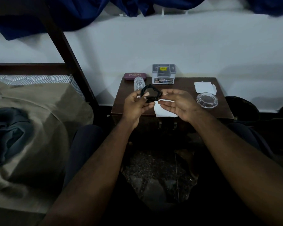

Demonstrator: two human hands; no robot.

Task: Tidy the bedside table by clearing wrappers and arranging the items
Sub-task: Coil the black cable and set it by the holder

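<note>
Head view: hands [136, 103] with cable [151, 92] masking paper [162, 110].

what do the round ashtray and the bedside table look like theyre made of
The round ashtray looks like clear glass, possibly hard plastic: see-through, with bright glints on its thick rim. The bedside table looks like dark brown wood or wood veneer with a smooth, slightly glossy top that reflects pale light near the back.

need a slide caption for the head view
Both hands coil a black cable above a bedside table strewn with paper.
</note>
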